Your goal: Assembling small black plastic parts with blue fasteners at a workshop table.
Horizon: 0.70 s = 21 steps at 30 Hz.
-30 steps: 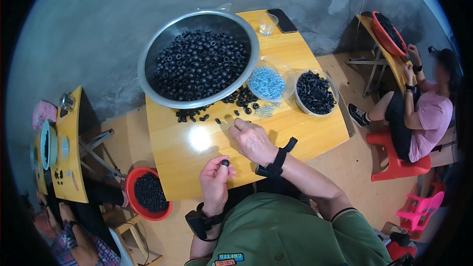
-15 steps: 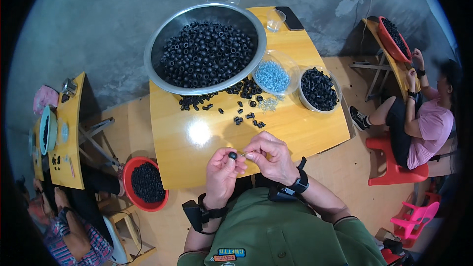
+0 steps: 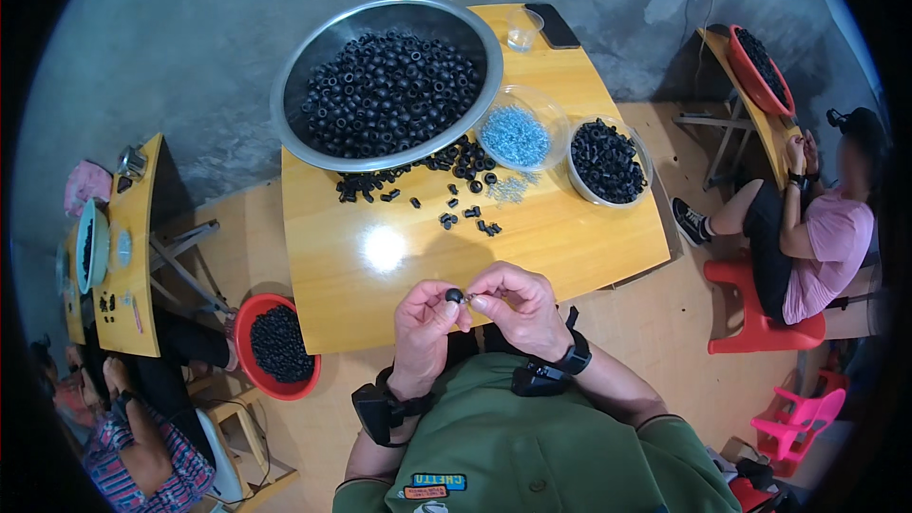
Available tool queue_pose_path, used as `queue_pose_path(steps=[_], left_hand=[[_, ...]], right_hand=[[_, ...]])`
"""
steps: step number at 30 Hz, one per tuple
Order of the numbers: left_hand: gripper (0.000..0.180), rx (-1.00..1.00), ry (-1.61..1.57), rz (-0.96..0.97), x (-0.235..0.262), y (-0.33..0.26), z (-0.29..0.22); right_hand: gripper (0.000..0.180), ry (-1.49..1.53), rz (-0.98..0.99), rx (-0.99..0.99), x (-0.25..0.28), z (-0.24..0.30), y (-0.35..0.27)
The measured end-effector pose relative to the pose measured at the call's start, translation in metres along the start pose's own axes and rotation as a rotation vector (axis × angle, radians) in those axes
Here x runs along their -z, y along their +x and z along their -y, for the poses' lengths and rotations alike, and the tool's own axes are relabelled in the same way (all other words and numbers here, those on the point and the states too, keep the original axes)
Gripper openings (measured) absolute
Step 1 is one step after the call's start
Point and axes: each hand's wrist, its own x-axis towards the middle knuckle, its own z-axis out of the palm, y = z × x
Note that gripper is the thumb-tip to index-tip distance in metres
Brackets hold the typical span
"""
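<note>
A small black ring (image 3: 454, 295) sits pinched in the left hand (image 3: 425, 328) fingertips, just above the near edge of the yellow table (image 3: 560, 237). The right hand (image 3: 518, 309) meets it, fingers pinched at the ring. Beyond lie loose black rings (image 3: 456, 204), a big steel bowl (image 3: 385, 81) and a bowl of blue bits (image 3: 518, 133).

Black ring (image 3: 454, 295), yellow wood table (image 3: 579, 237), silver basin (image 3: 304, 66), blue bits in clear bowl (image 3: 516, 136), red bowl (image 3: 245, 315), green shirt (image 3: 551, 456).

Small part (image 3: 455, 295) mostly behind fingers (image 3: 439, 312)
</note>
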Motion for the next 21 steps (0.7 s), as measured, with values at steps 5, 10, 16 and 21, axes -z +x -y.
queue_pose_path(steps=[5,10,16,21], left_hand=[[0.016,-0.032,0.274,-0.026,-0.007,-0.003,-0.002],[0.018,-0.016,0.383,-0.014,-0.012,-0.005,0.000],[0.021,0.167,0.058,-0.042,-0.020,0.001,-0.007],[0.017,0.142,-0.040,-0.047,-0.010,0.002,0.003]], right_hand=[[0.005,-0.114,0.054,0.010,0.004,0.005,0.003],[0.004,-0.219,0.063,0.000,0.009,0.001,0.004],[0.005,-0.220,-0.064,0.061,0.020,0.001,0.002],[0.006,-0.286,-0.072,0.158,0.018,0.003,0.001]])
